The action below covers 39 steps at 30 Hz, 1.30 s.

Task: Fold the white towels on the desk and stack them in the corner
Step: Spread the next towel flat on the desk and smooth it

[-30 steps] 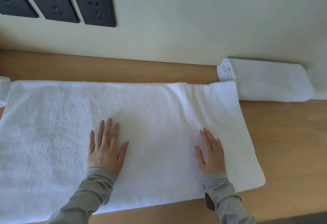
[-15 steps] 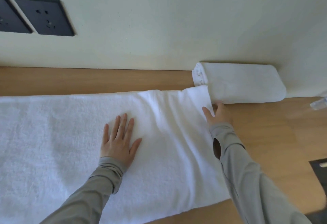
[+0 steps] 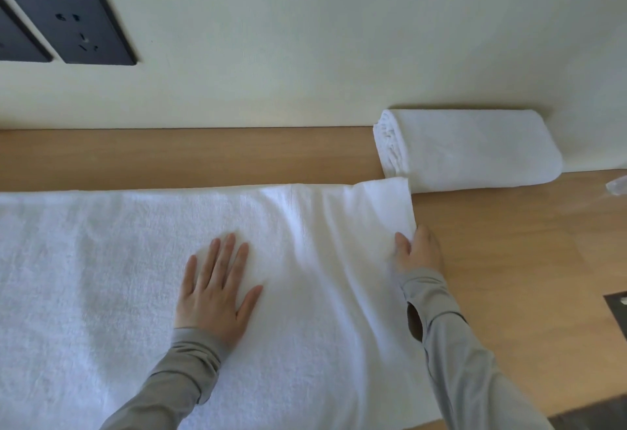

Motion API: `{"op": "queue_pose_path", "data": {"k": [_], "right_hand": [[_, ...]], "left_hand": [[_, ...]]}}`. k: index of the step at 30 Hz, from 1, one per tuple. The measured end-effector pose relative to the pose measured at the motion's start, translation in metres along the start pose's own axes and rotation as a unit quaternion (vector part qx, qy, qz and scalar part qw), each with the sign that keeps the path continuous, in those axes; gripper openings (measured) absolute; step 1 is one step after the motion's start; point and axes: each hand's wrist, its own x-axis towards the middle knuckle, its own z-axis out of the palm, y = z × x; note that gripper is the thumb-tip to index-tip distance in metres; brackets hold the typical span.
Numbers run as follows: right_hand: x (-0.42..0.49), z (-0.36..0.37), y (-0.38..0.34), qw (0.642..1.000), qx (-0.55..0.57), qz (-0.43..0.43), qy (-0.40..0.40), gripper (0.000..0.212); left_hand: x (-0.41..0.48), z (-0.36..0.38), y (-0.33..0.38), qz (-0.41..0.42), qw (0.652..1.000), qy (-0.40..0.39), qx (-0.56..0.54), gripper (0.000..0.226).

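Fingers of left hand straight, pressing spread towel; right hand pinches its edge.

A white towel lies spread flat across the desk, its far right corner touching a folded towel in the corner.

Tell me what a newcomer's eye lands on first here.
A big white spread towel covers most of the wooden desk, the left hand flat on its middle, the right hand gripping its right edge. A folded towel lies in the far right corner against the wall; dark sockets sit upper left.
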Motion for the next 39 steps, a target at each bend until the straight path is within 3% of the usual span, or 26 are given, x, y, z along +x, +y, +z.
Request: {"op": "queue_pose_path", "data": {"k": [6,11,15,19,26,29,31,33,36,37,39], "right_hand": [[0.024,-0.012,-0.033,0.982,0.082,-0.112,0.124,0.037],[0.055,-0.014,-0.046,0.990,0.121,-0.023,0.067,0.032],[0.061,-0.019,-0.037,0.983,0.142,-0.057,0.101,0.021],[0.060,-0.023,-0.029,0.957,0.263,-0.056,0.110,0.013],[0.076,-0.030,-0.029,0.977,0.156,-0.082,0.122,0.018],[0.054,-0.031,-0.038,0.954,0.085,-0.103,0.269,0.039],[0.015,-0.015,-0.060,0.926,0.065,-0.181,0.325,0.041],[-0.043,0.025,-0.087,0.913,0.062,-0.338,0.221,0.042],[-0.119,0.079,-0.090,0.851,-0.117,-0.511,-0.015,0.051],[-0.117,0.081,-0.074,0.836,-0.175,-0.519,-0.042,0.053],[-0.083,0.062,-0.031,0.858,-0.240,-0.452,-0.036,0.057]], "left_hand": [[0.000,0.003,-0.001,0.003,1.000,-0.002,0.003,0.069],[0.001,0.004,-0.002,0.006,1.000,-0.004,-0.001,0.070],[0.000,0.005,-0.003,0.009,1.000,-0.005,-0.002,0.070],[0.000,0.005,-0.003,0.012,1.000,-0.006,0.001,0.069],[0.000,0.006,-0.003,0.017,1.000,-0.001,0.000,0.068],[0.001,0.007,-0.003,0.015,1.000,0.004,0.007,0.069],[0.002,0.008,-0.003,0.013,1.000,0.006,0.007,0.069],[0.001,0.008,-0.002,0.012,1.000,0.003,0.004,0.069],[0.001,0.007,-0.004,0.020,1.000,0.004,0.006,0.069],[0.001,0.008,-0.004,0.021,1.000,0.005,0.007,0.069],[0.001,0.008,-0.004,0.016,1.000,0.009,0.006,0.069]]}}
